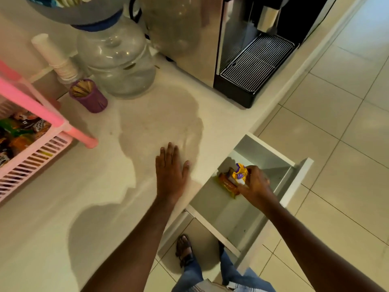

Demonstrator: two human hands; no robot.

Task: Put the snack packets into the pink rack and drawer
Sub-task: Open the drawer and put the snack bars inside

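The white drawer below the counter edge is pulled out at the right. Inside it my right hand grips a yellow and purple snack packet, held just over an orange packet that lies on the drawer floor. My left hand rests flat on the white counter, palm down, fingers spread, holding nothing. The pink rack stands at the counter's left edge, and its lower basket holds several snack packets.
A purple cup of wooden sticks, a stack of paper cups and a clear water bottle stand at the back left. A coffee machine fills the back right. Tiled floor lies right of the drawer.
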